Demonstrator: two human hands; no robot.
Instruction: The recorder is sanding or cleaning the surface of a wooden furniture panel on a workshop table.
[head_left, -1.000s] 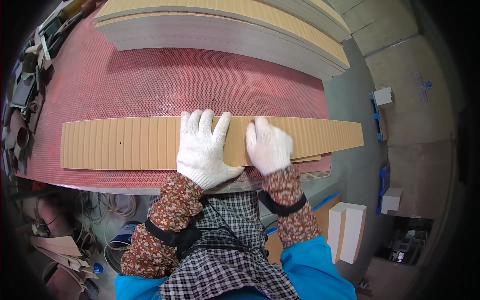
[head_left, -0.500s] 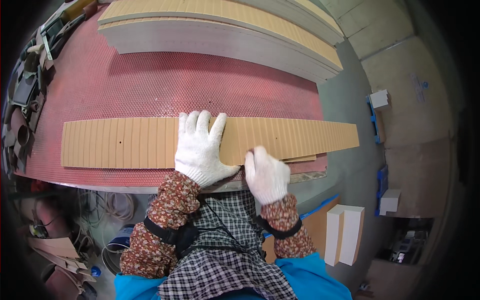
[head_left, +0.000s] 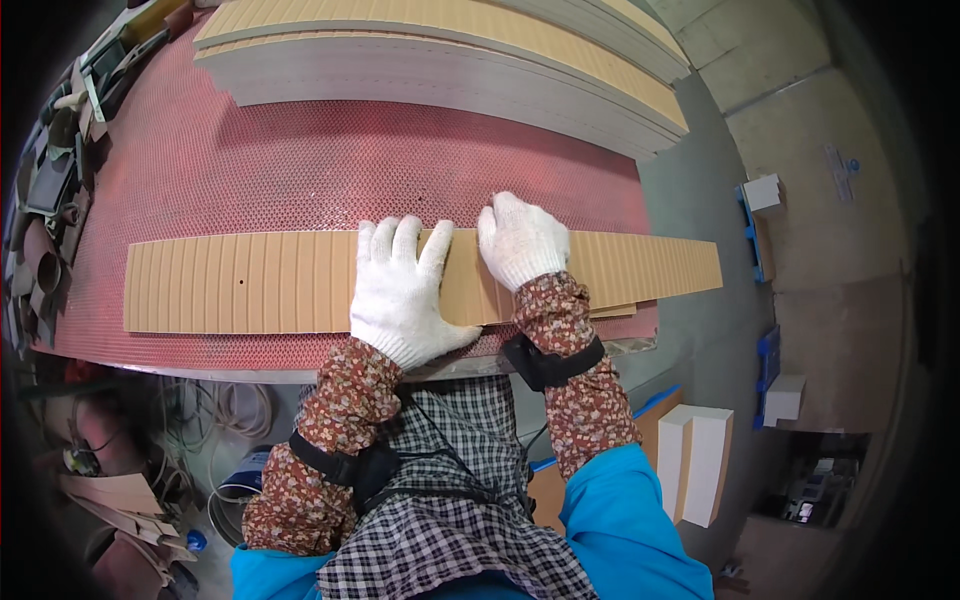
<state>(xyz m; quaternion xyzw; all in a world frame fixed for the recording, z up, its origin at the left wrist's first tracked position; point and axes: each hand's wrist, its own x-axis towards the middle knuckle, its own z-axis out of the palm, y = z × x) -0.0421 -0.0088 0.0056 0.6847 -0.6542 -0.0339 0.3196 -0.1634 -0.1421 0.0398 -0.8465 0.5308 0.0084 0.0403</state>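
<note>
Nearest, a black-and-white checked apron (head_left: 450,545), flanked by flowered sleeves (head_left: 310,485); near right, white blocks (head_left: 692,465); near left, coiled hose (head_left: 242,408). Ribbed tan board (head_left: 467,280) lies crosswise along the table's near side, its right end jutting past the table. A second tan piece (head_left: 617,311) peeps out from under its near edge, right of centre. Gloved left hand (head_left: 403,295) flat on the board, fingers spread, thumb out toward the near edge; gripping nothing. Gloved right hand (head_left: 525,240) curled over the far edge, just right of the left; cannot tell how tightly closed or whether it holds anything. Beyond, red mesh-patterned tabletop (head_left: 330,160); scraps (head_left: 55,190) heaped at left. Farthest, stacked boards (head_left: 440,75), ribbed tan faces up.
</note>
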